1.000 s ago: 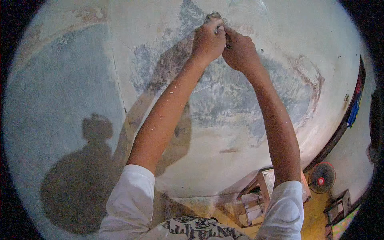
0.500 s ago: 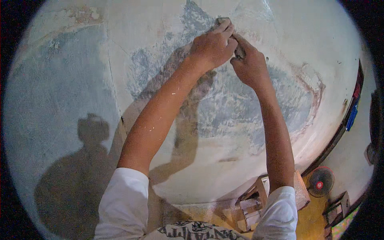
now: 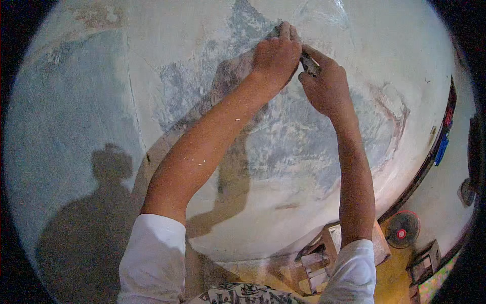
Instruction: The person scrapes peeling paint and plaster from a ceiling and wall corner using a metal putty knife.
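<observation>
Both my arms reach up to a wall [image 3: 101, 101] with patchy white plaster and grey-blue bare spots. My left hand [image 3: 276, 55] presses against the wall near the top, fingers closed over the blade end of a scraping tool [image 3: 310, 65]. My right hand [image 3: 326, 86] sits just to its right and grips the tool's dark handle. Most of the tool is hidden under the two hands. White specks dot my left forearm.
A wooden stool or ladder frame [image 3: 324, 261] stands below me on a yellow floor. A small round fan with a red hub [image 3: 402, 229] lies to the right. A dark frame edge [image 3: 430, 157] runs down the wall's right side. My shadow falls at lower left.
Both hands have slid to the right and slightly down along the wall, still together on the tool. My shadow has shifted with them.
</observation>
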Demonstrator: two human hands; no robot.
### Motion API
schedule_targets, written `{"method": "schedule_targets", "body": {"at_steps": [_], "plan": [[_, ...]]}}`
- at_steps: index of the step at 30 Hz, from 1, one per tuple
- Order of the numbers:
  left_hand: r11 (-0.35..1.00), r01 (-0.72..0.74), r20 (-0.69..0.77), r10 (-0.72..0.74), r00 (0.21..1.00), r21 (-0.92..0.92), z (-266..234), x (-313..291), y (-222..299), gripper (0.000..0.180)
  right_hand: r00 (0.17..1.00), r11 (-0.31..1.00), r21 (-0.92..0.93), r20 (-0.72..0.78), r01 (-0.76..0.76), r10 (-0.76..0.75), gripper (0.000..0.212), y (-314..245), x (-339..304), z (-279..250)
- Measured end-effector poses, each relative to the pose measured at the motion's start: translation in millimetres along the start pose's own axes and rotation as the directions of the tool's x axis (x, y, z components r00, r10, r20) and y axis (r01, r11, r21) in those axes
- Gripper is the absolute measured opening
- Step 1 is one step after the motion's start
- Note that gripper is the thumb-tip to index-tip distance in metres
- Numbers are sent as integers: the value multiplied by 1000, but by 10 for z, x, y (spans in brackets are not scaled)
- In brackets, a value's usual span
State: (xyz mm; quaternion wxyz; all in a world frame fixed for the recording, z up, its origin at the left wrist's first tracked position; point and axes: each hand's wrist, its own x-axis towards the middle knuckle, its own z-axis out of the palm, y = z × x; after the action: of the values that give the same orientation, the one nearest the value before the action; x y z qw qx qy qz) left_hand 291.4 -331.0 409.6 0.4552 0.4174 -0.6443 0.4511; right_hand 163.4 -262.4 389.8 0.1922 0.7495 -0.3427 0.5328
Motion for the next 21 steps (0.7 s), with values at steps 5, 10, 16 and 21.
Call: {"method": "schedule_targets", "body": {"at_steps": [5, 10, 16, 21], "plan": [[999, -1, -69, -1, 998, -35, 48, -19, -26, 39, 999, 998, -55, -10, -37, 37, 50, -41, 35, 64], [991, -129, -280, 128, 951, 14, 119, -107, -79, 33, 986, 963, -218, 5, -159, 164, 53, -157, -151, 37], [997, -57, -397, 75, 915, 57, 237, -14, 7, 22, 995, 974, -199, -32, -103, 99, 51, -56, -30, 63], [995, -87, -385, 59, 921, -54, 255, 101, 53, 18, 997, 982, -184, -72, -41, 29, 48, 9, 42, 47]]}}
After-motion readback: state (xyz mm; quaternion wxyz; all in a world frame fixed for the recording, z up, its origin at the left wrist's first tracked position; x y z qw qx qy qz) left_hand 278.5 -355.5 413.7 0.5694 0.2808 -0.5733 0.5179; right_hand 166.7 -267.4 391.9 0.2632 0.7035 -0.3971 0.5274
